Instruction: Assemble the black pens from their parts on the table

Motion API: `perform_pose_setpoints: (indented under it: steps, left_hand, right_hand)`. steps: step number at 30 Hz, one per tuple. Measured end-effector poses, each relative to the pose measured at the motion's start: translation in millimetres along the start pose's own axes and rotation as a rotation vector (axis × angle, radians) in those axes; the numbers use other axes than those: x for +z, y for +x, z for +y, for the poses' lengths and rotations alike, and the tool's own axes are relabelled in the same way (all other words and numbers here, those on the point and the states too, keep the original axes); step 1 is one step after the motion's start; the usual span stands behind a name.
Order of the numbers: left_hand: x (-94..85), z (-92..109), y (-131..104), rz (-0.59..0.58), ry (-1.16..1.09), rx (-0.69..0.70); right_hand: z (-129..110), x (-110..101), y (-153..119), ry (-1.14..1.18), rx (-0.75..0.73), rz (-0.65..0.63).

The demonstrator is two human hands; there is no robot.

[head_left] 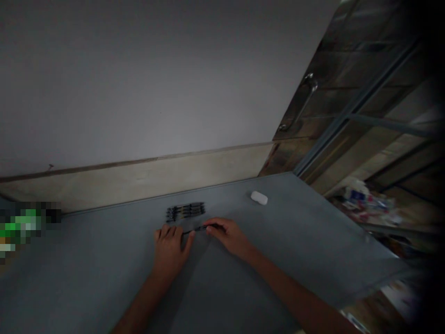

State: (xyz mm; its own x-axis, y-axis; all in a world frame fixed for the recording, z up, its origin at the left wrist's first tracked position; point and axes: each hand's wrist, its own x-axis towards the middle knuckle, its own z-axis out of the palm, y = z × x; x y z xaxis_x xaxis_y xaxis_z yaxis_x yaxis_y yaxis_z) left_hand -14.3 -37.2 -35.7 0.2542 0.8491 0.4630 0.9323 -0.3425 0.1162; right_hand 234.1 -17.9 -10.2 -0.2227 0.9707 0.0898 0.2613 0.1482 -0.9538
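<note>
A thin black pen (199, 228) lies crosswise between my two hands, low over the grey table. My left hand (170, 248) has its thumb and fingers closed on the pen's left end. At the other end, my right hand (227, 234) pinches the pen between thumb and fingertips. Just beyond the hands, several similar dark pens (186, 211) lie side by side in a neat row. Their fine details are too dim to make out, and my fingers cover both ends of the held pen.
A small white rounded case-like object (259, 197) rests on the grey table (86, 269) to the right. Behind the table runs a pale wall (139, 93). A door handle (301, 102) is at the upper right. Cluttered plastic packets (371, 204) fill a shelf on the right.
</note>
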Motion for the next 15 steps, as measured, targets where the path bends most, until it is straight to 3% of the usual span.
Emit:
perform_pose_setpoints:
  steps: [8, 12, 15]
  left_hand:
    - [-0.3, 8, -2, -0.013, 0.023, 0.075]
    - [1.3, 20, -4, -0.052, 0.003, 0.117]
    - [2.0, 28, -4, -0.094, 0.023, 0.070]
  right_hand:
    - [0, 2, -2, -0.076, -0.123, -0.049]
    - [-1, 6, -5, -0.084, -0.121, -0.097]
    - [-3, 6, -5, -0.054, -0.077, -0.059]
